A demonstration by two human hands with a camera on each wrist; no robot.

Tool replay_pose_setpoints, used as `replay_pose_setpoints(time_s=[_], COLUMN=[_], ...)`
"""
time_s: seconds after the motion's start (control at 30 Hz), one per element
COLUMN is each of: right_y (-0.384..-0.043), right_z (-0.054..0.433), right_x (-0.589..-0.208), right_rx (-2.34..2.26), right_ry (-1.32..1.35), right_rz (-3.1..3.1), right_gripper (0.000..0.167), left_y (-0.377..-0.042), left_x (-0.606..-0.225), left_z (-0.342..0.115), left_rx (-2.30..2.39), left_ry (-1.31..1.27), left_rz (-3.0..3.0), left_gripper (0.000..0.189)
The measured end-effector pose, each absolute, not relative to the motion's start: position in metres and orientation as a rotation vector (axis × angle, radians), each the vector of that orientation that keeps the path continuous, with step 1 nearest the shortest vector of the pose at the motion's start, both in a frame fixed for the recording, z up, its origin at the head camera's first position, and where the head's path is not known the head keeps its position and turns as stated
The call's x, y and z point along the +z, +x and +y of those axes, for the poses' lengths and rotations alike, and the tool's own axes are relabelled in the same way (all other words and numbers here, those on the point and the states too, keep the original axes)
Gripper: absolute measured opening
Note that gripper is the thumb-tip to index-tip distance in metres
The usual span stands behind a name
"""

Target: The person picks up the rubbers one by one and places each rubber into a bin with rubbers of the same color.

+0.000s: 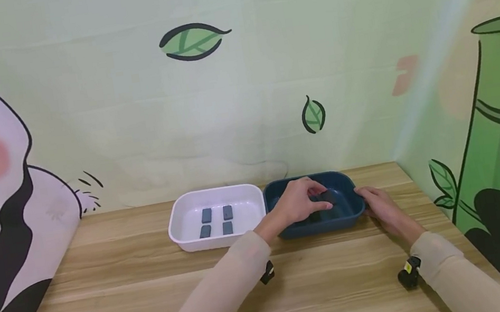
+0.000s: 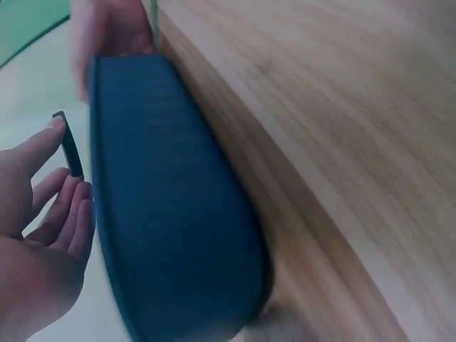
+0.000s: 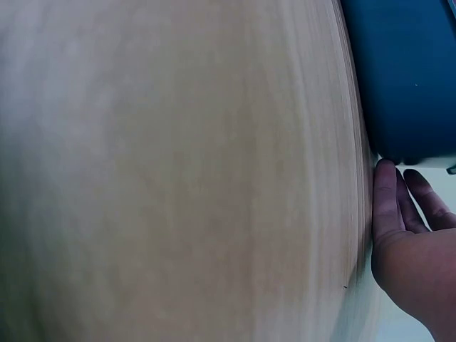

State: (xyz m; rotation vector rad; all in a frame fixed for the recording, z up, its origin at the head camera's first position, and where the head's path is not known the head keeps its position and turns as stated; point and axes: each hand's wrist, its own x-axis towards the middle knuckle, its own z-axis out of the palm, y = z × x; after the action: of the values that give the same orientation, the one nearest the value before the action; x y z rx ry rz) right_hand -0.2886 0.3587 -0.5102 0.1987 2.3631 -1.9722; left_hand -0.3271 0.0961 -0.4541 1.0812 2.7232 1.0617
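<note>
In the head view my left hand (image 1: 298, 201) is over the dark blue tray (image 1: 352, 220), pinching a dark flat rectangular piece (image 2: 70, 146) between thumb and fingertips. The left wrist view shows that piece held by its two ends, beside the tray's rim. Under the hand, a dark patch inside the blue tray looks like another piece (image 1: 314, 216), partly hidden. My right hand (image 1: 383, 207) holds the blue tray's right end, thumb at the rim and other fingers lower against the outer wall. The right wrist view has those fingertips touching near the base.
Left of the blue tray, side by side with it, stands a white tray (image 1: 190, 245). Several dark grey rectangular pieces (image 1: 206, 215) lie spaced apart in it. Both are on a wooden table (image 1: 325, 284), near its back edge. A printed cloth (image 1: 266, 68) hangs behind.
</note>
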Motion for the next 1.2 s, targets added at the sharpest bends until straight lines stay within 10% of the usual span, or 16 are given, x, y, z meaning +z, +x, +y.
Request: replay_pose_setpoints(time_s=[1.2], right_y=[-0.288], right_z=[0.359], right_x=[-0.509], right_rx=[-1.946], right_ry=[0.196], right_rz=[2.379], right_gripper=[0.056], left_y=[-0.346], left_x=[-0.491], left_z=[0.123], left_rx=[0.658], left_ry=[1.096], left_rz=[2.788], left_gripper=[0.036])
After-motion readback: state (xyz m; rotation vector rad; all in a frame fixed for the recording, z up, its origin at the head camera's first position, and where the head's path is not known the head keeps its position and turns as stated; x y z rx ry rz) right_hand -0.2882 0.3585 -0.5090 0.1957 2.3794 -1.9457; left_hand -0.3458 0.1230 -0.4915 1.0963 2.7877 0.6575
